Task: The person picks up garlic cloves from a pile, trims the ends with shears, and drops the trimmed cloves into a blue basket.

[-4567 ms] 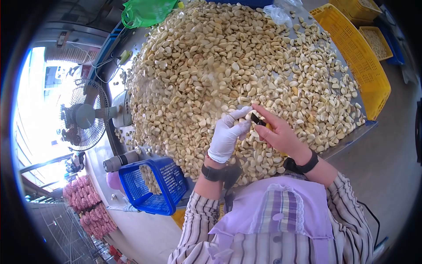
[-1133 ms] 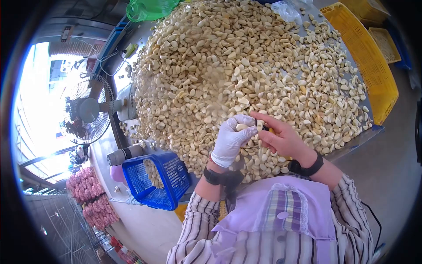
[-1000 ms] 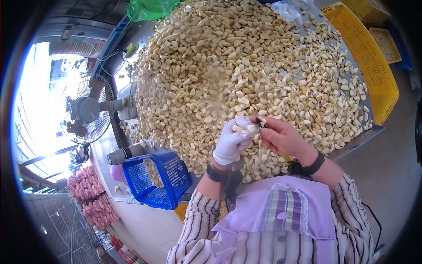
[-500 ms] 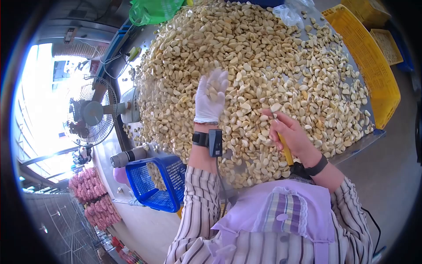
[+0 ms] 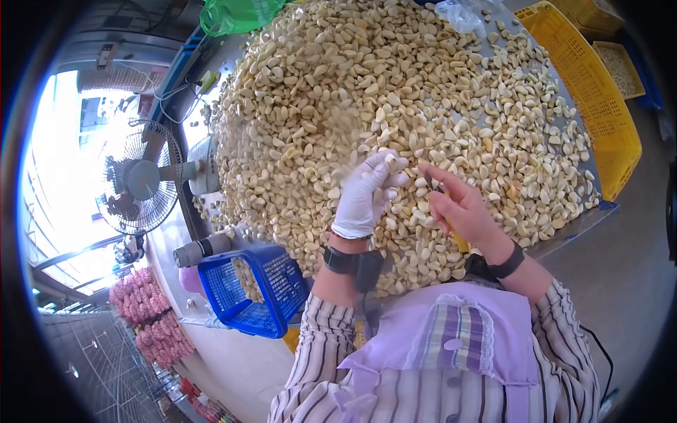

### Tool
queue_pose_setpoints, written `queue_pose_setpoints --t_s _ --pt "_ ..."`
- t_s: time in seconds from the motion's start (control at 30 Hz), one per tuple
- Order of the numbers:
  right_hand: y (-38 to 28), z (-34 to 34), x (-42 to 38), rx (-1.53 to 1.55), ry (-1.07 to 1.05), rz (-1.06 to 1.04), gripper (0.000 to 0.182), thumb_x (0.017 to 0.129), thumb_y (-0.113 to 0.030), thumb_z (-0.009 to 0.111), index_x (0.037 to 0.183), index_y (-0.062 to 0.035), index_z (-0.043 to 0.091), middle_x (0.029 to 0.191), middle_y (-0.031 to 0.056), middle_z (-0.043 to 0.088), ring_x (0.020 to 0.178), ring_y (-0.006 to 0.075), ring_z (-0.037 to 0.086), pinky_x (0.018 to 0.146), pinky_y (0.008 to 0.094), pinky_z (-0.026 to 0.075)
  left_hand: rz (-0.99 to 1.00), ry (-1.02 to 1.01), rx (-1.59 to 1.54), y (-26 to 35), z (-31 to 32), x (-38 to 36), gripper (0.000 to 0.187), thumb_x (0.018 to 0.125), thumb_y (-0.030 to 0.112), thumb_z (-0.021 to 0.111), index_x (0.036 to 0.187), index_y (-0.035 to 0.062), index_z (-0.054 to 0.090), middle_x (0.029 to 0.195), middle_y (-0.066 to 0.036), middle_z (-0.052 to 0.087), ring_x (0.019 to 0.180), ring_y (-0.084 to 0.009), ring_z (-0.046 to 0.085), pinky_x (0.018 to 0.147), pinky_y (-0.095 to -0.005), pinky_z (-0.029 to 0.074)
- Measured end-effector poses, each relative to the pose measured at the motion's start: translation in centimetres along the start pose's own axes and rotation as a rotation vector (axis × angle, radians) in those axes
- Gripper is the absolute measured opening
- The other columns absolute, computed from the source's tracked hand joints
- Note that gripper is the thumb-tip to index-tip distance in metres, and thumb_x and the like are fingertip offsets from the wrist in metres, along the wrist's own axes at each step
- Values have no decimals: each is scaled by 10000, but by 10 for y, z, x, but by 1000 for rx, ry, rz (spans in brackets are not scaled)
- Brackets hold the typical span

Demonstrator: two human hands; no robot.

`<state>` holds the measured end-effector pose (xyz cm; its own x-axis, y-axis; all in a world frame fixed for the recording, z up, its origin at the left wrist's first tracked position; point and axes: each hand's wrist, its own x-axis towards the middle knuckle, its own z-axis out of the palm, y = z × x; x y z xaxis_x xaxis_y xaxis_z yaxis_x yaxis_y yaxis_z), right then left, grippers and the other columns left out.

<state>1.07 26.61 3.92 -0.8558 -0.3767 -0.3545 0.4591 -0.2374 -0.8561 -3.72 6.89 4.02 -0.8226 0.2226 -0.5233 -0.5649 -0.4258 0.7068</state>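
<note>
A wide heap of pale garlic cloves (image 5: 303, 106) covers the metal table in front of me. My left hand (image 5: 363, 194), in a white glove, is closed with a garlic clove (image 5: 392, 163) at its fingertips, just above the heap. Close by on the right, my bare right hand (image 5: 462, 208) is wrapped round a small knife with a yellow handle (image 5: 460, 241). The short dark blade (image 5: 429, 180) points up toward the left hand, and a gap shows between the two hands.
A blue basket (image 5: 285, 282) with some cloves in it stands at the lower left. Beside it is a grey cylinder (image 5: 201, 249), with a fan (image 5: 144, 180) farther left. A yellow crate (image 5: 599, 106) borders the right, and a green bag (image 5: 240, 14) lies at the far edge.
My left hand has turned from palm-up over the heap and come down and right toward the knife, a clove now at its fingertips. The clove seen by the right fingertips no longer shows there.
</note>
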Motion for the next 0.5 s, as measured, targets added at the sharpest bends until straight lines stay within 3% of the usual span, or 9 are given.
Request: queue_pose_setpoints --t_s 0.07,0.13,0.17,0.27,0.37,0.5 --pt "-1 2 -2 -98 -2 -11 472 920 -189 502 1366 -91 381 696 -9 519 535 34 462 478 168 390 4 -72 38 -7 1 -8 347 905 184 558 1202 14 504 1058 -78 611 833 -109 598 576 -173 441" --pt "5 4 -2 -257 4 -175 538 893 -193 545 1388 -105 353 729 -8 529 595 30 479 517 172 404 43 -104 -39 -17 4 -11 311 901 168 562 1168 10 536 983 -64 614 767 -90 577 547 -167 414" --pt "10 5 -1 -253 38 -150 603 841 -234 616 1382 -133 372 649 -23 498 568 55 425 538 209 364 27 -113 -51 -21 4 -13 300 898 163 565 1155 9 547 938 -50 606 742 -82 562 541 -165 406" --pt "11 5 0 -470 47 -256 599 840 -233 614 1381 -135 375 627 -10 481 547 46 413 513 215 356 -21 -98 -99 -24 17 -25 234 885 151 584 1073 12 579 819 -18 573 672 -64 531 516 -164 395" --pt "10 1 1 -574 4 -257 580 848 -229 599 1378 -134 381 601 7 468 523 50 408 491 225 351 -41 -54 -183 -29 19 -32 113 870 136 609 915 38 574 785 -28 584 614 -65 523 477 -171 391" --pt "-3 -4 -1 -426 -68 -83 561 859 -229 583 1376 -137 387 584 -6 467 498 60 406 473 233 346 9 21 0 -31 21 -37 116 866 134 616 917 39 573 773 -37 594 588 -68 518 474 -168 394"
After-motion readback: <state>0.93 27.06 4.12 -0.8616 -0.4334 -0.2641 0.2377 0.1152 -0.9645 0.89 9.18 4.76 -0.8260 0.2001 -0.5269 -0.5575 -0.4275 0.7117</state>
